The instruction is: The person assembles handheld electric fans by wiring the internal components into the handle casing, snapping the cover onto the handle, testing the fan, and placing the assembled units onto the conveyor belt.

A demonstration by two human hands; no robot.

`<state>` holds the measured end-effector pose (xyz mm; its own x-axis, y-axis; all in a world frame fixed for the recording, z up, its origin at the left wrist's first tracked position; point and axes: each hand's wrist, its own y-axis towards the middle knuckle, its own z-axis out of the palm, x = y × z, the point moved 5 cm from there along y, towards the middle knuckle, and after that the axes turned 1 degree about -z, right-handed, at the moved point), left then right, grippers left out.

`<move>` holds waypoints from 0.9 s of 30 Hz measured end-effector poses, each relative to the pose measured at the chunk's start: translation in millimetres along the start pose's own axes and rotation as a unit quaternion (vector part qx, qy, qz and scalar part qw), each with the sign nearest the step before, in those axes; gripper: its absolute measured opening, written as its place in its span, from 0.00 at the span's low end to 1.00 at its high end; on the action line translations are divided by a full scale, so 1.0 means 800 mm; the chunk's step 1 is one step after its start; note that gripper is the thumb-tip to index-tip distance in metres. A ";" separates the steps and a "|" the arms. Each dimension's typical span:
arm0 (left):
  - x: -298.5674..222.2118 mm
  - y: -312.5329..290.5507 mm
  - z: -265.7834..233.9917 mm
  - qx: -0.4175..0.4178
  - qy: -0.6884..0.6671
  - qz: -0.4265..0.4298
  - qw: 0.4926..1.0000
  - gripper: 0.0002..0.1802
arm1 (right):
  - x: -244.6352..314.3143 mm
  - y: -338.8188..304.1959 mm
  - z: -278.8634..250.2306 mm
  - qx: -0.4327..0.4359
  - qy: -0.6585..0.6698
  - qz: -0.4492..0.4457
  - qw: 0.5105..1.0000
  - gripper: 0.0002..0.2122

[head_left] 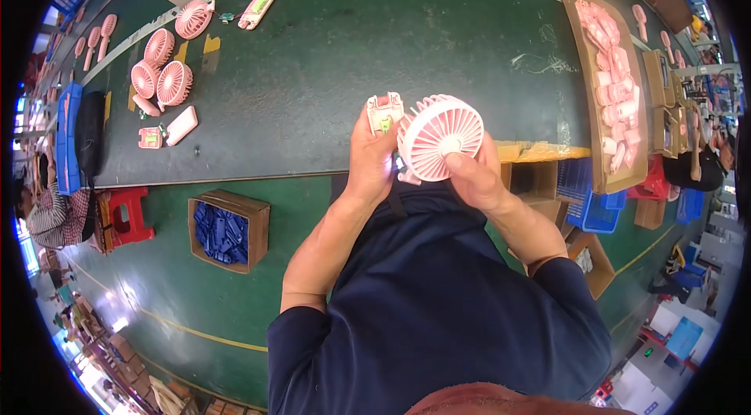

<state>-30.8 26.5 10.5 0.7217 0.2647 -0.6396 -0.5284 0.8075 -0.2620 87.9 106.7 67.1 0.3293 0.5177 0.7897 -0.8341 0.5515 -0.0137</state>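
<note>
Above the near edge of the dark green table, my left hand (pixel 371 155) grips a pink handle shell (pixel 385 108) that has a small green circuit board (pixel 384 125) in it. My right hand (pixel 479 178) holds a round pink fan head (pixel 443 137) by its rim, thumb across the front grille. The fan head sits close against the handle shell. Small parts show between the two hands, with a bright glint beside my left fingers; whether wires join them I cannot make out.
Several pink fan heads (pixel 174 84) and opened handles (pixel 181 125) lie on the left of the table (pixel 313 47). A cardboard tray (pixel 580 47) of pink parts stands at the right. Below are a box of blue parts (pixel 261 231), a red stool (pixel 129 215) and blue crates (pixel 598 215).
</note>
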 end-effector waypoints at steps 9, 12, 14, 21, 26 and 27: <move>0.019 -0.019 0.019 0.105 0.101 -0.087 0.985 0.16 | 0.033 0.047 -0.034 -0.103 -0.165 -0.033 0.980 0.20; 0.023 -0.019 0.016 0.107 0.113 -0.092 0.984 0.15 | 0.021 0.051 -0.041 -0.085 -0.182 -0.009 0.980 0.21; 0.027 -0.019 0.014 0.108 0.122 -0.101 0.982 0.15 | 0.017 0.054 -0.049 -0.079 -0.191 0.002 0.978 0.22; 0.037 -0.018 0.010 0.109 0.137 -0.094 0.980 0.18 | 0.023 0.061 -0.054 -0.026 -0.240 0.047 0.969 0.26; 0.024 -0.016 0.004 0.137 0.200 -0.147 0.959 0.17 | 0.015 0.064 -0.063 0.019 -0.259 0.099 0.961 0.27; 0.022 -0.016 0.002 0.137 0.201 -0.148 0.959 0.17 | 0.013 0.063 -0.062 0.018 -0.259 0.099 0.961 0.27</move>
<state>-10.5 22.1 3.5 0.5620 -0.1764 -0.8081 -0.1503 0.9390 -0.3094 71.4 172.5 44.4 -0.0940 0.2108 0.9730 -0.8758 0.4472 -0.1815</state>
